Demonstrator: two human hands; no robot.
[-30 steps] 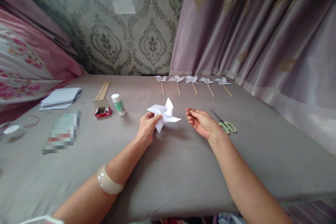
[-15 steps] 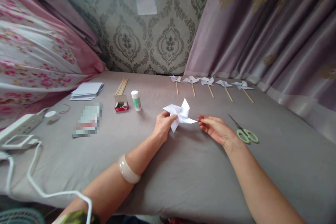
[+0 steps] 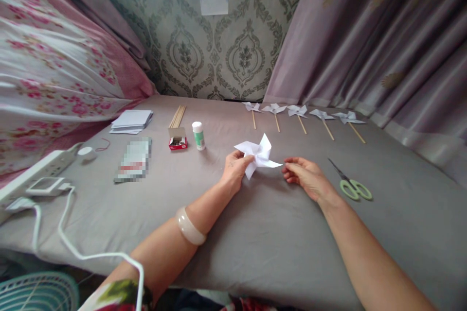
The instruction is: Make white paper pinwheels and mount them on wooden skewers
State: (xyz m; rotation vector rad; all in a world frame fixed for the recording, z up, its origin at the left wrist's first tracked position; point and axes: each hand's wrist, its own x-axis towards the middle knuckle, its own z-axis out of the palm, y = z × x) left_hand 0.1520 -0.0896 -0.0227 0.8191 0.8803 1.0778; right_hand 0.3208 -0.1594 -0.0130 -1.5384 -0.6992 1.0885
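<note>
My left hand (image 3: 235, 170) grips a white paper pinwheel head (image 3: 261, 154) near its middle, thumb on top, holding it above the table. No stick shows on this pinwheel. Just right of its pointed tip is my right hand (image 3: 301, 175), fingertips pinched together; whatever is between them is too small to make out. Green-handled scissors (image 3: 352, 185) lie to the right of that hand. Left of the pinwheel stand a white-and-green glue bottle (image 3: 199, 137) and an open small red box (image 3: 178, 144) with small metallic bits inside.
Several finished pinwheels on sticks (image 3: 301, 116) lie in a row at the back. Wooden sticks (image 3: 177, 116), a stack of white paper (image 3: 131, 121) and a blurred packet (image 3: 134, 160) are at left. A power strip (image 3: 40, 172) with a white cable (image 3: 87, 255) runs along the left edge.
The view has swung left, bringing the power strip and cable into sight. My right hand has come nearer the pinwheel's tip. My left hand keeps its hold on the pinwheel.
</note>
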